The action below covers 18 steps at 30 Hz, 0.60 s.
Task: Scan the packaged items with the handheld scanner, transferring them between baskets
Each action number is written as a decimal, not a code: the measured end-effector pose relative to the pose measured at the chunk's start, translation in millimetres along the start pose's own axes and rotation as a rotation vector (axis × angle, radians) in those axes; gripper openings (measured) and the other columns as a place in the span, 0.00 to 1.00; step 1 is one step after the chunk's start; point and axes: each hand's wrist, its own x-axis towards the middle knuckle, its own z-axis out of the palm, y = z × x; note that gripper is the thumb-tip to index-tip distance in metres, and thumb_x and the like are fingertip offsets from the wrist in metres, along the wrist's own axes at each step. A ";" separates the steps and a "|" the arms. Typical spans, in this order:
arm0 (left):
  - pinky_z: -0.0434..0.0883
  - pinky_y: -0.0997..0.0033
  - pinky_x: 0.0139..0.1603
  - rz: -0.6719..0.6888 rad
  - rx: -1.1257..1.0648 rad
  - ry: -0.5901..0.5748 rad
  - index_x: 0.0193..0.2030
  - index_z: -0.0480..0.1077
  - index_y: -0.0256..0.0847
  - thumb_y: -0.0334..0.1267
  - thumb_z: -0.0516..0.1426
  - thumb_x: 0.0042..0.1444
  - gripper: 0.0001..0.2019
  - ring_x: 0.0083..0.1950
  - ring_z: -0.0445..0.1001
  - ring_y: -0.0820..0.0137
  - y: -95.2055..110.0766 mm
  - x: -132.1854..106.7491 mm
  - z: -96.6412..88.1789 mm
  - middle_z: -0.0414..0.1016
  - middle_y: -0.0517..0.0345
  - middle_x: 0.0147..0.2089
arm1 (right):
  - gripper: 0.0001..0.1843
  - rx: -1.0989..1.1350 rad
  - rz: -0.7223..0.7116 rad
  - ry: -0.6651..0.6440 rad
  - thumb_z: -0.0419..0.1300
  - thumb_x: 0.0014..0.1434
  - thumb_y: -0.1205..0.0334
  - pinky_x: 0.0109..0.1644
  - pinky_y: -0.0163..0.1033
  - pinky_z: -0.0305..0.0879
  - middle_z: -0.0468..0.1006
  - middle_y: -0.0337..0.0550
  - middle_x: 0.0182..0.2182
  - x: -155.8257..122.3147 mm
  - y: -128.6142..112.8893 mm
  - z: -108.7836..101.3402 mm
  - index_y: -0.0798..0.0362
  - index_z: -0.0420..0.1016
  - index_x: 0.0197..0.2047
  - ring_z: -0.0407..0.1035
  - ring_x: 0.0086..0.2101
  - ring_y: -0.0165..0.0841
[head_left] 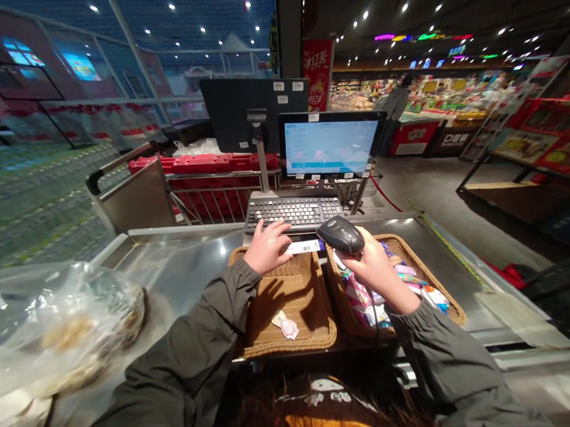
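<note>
- The left hand (267, 246) is held over the back of the left basket (291, 347), with its upper fingers spread towards the keyboard (297, 210); a white slip (303, 247) juts from its thumb side, though whether it is pinched cannot be told.
- The slip is best kept flat, its printed mark faced towards the scanner (340, 234) and not covered by the fingers.
- The scanner is gripped in the right hand (377, 269), fingers wrapped round its handle, just right of the slip; its nose should be held steady and its cable kept from snagging on the packets (364, 304).
- On the metal bench (182, 249), a clear plastic bag (67, 324) is seen at far left, then the left basket with a small wrapped piece (289, 328), then the right basket (426, 264), filled with packets.
- Beyond, a trolley (133, 192), a lit screen (332, 147), a standing person (396, 101) and stocked shelves (540, 127) are seen under ceiling lights.
</note>
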 end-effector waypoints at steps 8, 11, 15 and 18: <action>0.44 0.30 0.68 -0.042 -0.149 -0.587 0.41 0.78 0.49 0.40 0.68 0.47 0.13 0.70 0.60 0.52 -20.9 -43.1 69.0 0.71 0.54 0.64 | 0.18 0.016 0.010 -0.027 0.61 0.54 0.58 0.54 0.54 0.68 0.76 0.53 0.48 3.7 -1.2 7.0 0.52 0.73 0.49 0.72 0.49 0.47; 0.46 0.31 0.68 -0.026 -0.163 -0.749 0.41 0.78 0.50 0.41 0.69 0.44 0.14 0.69 0.62 0.51 -27.1 -54.3 99.6 0.72 0.54 0.63 | 0.19 0.035 0.013 -0.044 0.61 0.55 0.58 0.55 0.54 0.67 0.76 0.53 0.49 6.0 -2.3 8.6 0.53 0.73 0.49 0.71 0.50 0.46; 0.48 0.34 0.68 0.009 -0.148 -0.839 0.33 0.78 0.47 0.39 0.72 0.37 0.14 0.62 0.69 0.54 -27.2 -66.4 128.2 0.79 0.56 0.52 | 0.21 0.046 0.027 -0.042 0.61 0.55 0.57 0.56 0.54 0.67 0.76 0.55 0.49 8.3 -2.6 7.7 0.55 0.73 0.51 0.71 0.51 0.47; 0.50 0.37 0.68 0.034 -0.118 -0.837 0.30 0.77 0.45 0.36 0.72 0.34 0.14 0.59 0.71 0.55 -23.4 -75.6 136.1 0.79 0.56 0.49 | 0.20 0.047 0.037 -0.030 0.61 0.55 0.57 0.56 0.54 0.67 0.76 0.54 0.50 8.7 -1.6 4.8 0.54 0.72 0.51 0.71 0.51 0.47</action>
